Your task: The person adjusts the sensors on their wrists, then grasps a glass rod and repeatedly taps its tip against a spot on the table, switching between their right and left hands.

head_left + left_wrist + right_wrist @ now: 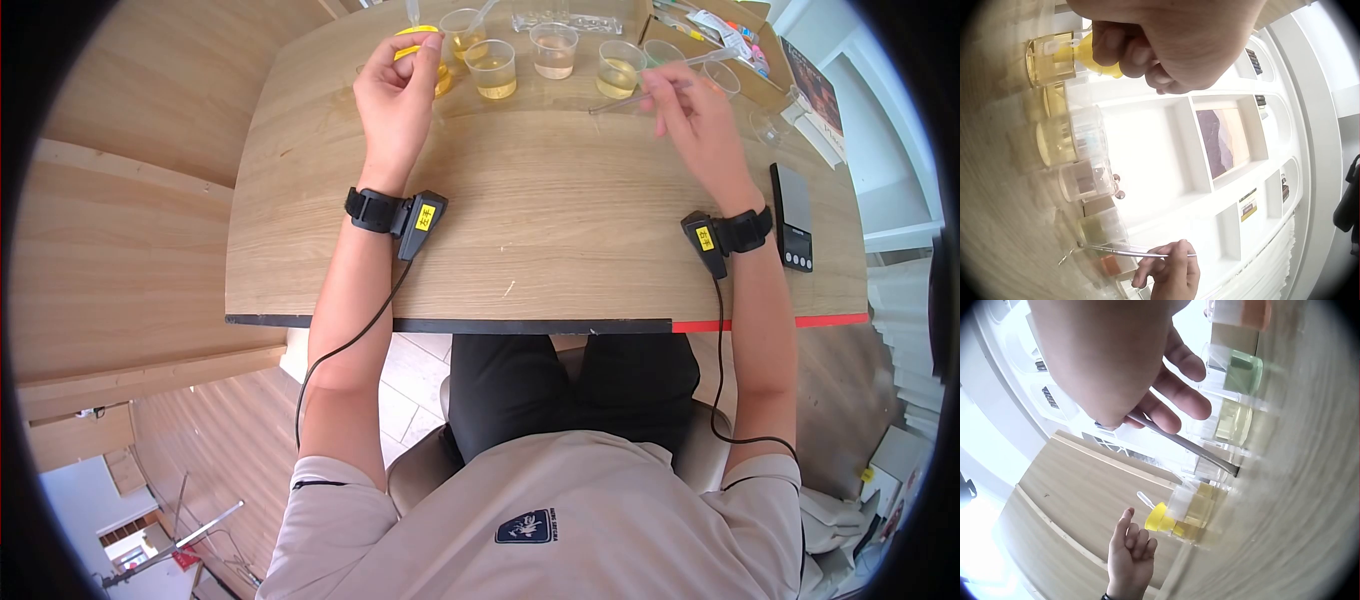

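Observation:
Curled in the air, my left hand (397, 105) is beside a yellow funnel (1157, 517) on a container of yellow liquid (1050, 59); nothing shows in its fingers. The head view partly hides the funnel behind this hand. My right hand (697, 120) pinches a thin grey rod (1185, 442), whose lower end is slanted down close to the tabletop, outside the cups. Clear cups stand in a row: yellow liquid (492, 82), pale pink (554, 62), pale yellow (618, 80) and green (1244, 372). The right hand partly covers the cups at the right in the head view.
An open cardboard box (765, 85) of small items stands at the back right. A clear plastic tray (568, 22) lies at the back. Right of my right wrist is a black scale (795, 220). The wooden table (500, 220) ends in a black and red front edge.

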The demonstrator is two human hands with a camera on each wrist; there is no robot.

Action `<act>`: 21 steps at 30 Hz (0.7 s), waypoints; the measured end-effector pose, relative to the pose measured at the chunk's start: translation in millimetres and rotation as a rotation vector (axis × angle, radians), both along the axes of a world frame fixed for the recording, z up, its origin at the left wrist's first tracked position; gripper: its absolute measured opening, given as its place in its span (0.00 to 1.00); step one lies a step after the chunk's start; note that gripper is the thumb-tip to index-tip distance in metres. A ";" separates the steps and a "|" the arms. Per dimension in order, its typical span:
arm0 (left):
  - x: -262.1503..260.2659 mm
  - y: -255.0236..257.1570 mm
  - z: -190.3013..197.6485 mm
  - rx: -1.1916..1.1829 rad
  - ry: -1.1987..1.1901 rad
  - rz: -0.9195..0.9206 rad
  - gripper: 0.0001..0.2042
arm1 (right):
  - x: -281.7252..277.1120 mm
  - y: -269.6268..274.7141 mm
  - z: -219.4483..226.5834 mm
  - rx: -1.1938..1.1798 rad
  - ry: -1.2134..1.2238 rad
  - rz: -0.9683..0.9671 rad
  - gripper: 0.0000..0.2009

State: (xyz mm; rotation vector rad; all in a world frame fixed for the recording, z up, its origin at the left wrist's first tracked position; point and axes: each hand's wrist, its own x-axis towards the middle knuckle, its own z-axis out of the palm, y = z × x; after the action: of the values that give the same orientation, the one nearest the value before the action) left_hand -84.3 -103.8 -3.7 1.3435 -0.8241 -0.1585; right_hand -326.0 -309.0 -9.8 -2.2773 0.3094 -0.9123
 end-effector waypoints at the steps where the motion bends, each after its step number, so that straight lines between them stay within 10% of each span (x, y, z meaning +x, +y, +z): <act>1: 0.1 0.2 0.0 -0.004 0.001 -0.003 0.12 | -0.8 1.5 1.7 0.000 0.000 0.000 0.12; 21: 0.8 0.8 -0.6 -0.007 0.004 -0.016 0.11 | -3.5 7.7 6.0 0.081 0.101 0.003 0.14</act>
State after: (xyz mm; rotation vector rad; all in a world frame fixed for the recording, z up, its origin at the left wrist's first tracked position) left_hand -83.5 -103.0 -4.2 1.3305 -0.8319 -0.1705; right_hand -329.5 -301.4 -3.9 -2.2524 0.3805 -0.7714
